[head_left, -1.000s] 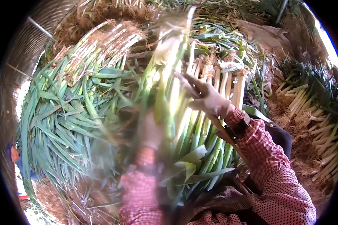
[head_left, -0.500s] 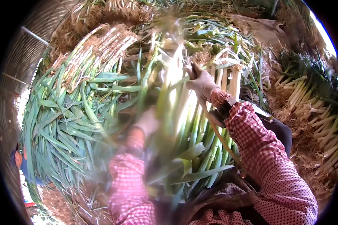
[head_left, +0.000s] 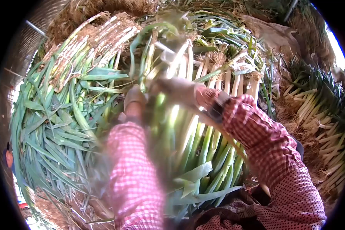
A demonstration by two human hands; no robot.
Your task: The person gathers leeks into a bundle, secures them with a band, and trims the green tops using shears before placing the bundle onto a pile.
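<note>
My left hand (head_left: 135, 99), in a pale glove, is closed around a green onion (head_left: 147, 63) whose stalk rises beyond the fingers, left of the middle. My right hand (head_left: 174, 91), also gloved, reaches across to just right of it, over the stalks. Motion smears its fingers, so I cannot tell what it holds. Under both hands lies a row of green onions (head_left: 209, 142), white ends pointing away and green leaves toward me. A narrow tan strip (head_left: 234, 143) hangs below my right wrist.
A large heap of green onions (head_left: 61, 115) with dry, rooty ends spreads on the left. More bundled onions (head_left: 322, 126) lie at the far right, roots inward. Brown sheeting (head_left: 268, 32) covers part of the back. Part of a person (head_left: 9, 157) shows at the left edge.
My right hand has moved left and slightly down from the white stalk ends, close to my left hand. My left hand has shifted up and left.
</note>
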